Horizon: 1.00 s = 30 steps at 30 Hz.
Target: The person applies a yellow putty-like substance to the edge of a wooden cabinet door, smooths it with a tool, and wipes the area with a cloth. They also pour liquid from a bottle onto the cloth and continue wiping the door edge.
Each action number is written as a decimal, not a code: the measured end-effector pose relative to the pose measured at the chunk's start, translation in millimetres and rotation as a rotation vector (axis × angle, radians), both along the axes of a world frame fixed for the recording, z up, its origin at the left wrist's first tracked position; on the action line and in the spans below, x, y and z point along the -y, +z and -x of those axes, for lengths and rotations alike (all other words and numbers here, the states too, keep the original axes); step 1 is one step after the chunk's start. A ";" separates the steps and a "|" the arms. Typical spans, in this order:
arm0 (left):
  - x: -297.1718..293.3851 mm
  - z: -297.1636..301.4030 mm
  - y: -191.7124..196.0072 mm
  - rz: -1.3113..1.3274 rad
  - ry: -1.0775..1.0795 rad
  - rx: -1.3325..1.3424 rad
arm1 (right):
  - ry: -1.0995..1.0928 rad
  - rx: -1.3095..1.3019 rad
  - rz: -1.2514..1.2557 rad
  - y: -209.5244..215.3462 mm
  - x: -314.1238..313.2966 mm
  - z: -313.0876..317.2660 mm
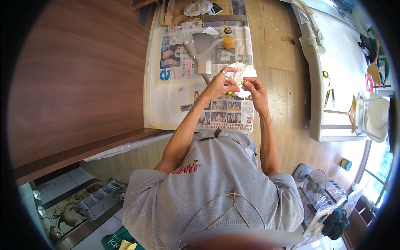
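Nearest me, the right grip is pinched, thumb to fingertips, on a small yellow piece — it sits on that hand's left, facing the left grip across a narrow gap. Its long axis is too small to read. The left grip is loosely curled, fingers parted; whether it holds the yellow bit below, I can't tell. White cloth shows beyond — then, farther up the tabletop, block, scraper, bottle.
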<state>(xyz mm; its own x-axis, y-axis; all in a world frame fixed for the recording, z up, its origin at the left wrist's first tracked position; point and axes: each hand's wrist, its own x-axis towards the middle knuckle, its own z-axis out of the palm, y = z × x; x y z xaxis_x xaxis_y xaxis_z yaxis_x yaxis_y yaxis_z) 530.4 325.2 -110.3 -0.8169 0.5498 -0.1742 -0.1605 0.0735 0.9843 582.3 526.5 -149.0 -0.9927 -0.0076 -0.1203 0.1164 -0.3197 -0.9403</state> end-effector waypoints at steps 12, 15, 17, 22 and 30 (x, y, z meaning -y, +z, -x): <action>-13.4 -1.3 -2.3 0.001 -0.045 0.011 | 0.009 0.027 -0.121 9.8 -14.0 -6.9; -12.8 0.5 -4.6 0.019 -0.061 0.009 | -0.011 -0.027 -0.138 9.8 -15.2 -5.8; -11.9 1.6 -8.3 -0.014 -0.068 0.013 | 0.082 0.010 -0.206 8.6 -16.6 -5.1; -8.5 2.3 -20.2 -0.047 -0.057 0.007 | 0.090 0.049 -0.282 3.6 -19.3 -6.4; -4.2 3.4 -13.7 -0.004 -0.062 -0.030 | 0.170 0.007 -0.284 6.3 -11.0 0.1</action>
